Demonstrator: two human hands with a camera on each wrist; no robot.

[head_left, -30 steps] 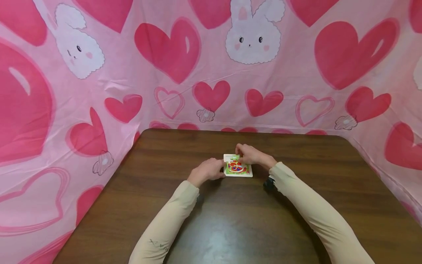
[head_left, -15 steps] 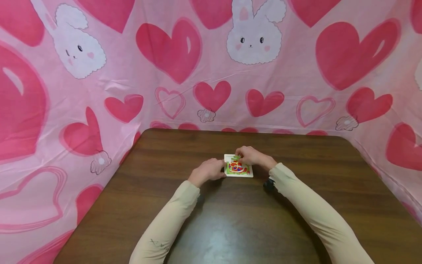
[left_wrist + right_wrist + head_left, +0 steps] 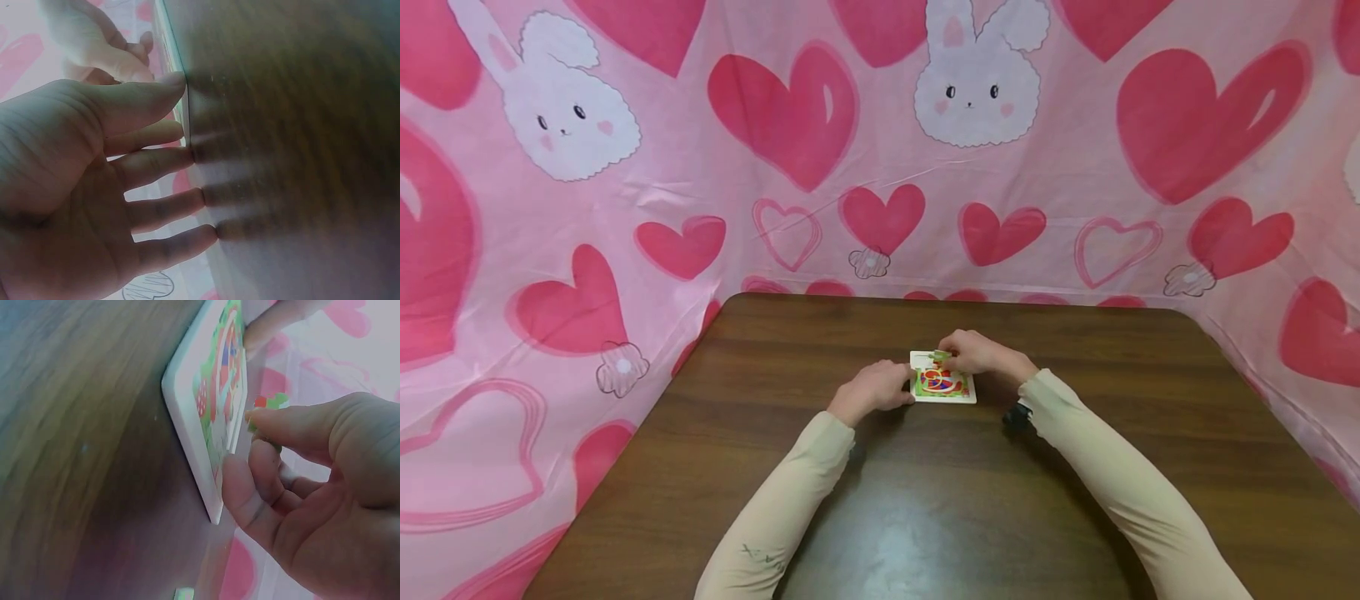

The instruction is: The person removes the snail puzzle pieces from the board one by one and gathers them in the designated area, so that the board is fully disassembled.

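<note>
A small square jigsaw puzzle board (image 3: pixel 943 399) with a white border and a red, green and blue picture lies flat on the table in the head view. My left hand (image 3: pixel 874 389) rests at its left side, fingers fairly straight and the thumb touching the board's edge in the left wrist view. Over the upper right part of the board, my right hand (image 3: pixel 981 353) pinches a green and red puzzle piece (image 3: pixel 278 400) between thumb and finger. That piece is raised off the board in the right wrist view. Part of the picture is hidden beneath the right hand.
The brown wooden table (image 3: pixel 895 517) spreads around the board. Behind it hangs a pink cloth (image 3: pixel 880 158) printed with hearts and rabbits. A small greenish thing (image 3: pixel 184 594) lies at the bottom edge of the right wrist view, cut off.
My right hand has shifted slightly to the right over the board, its fingers lower than a second ago. The left hand and the board have hardly moved.
</note>
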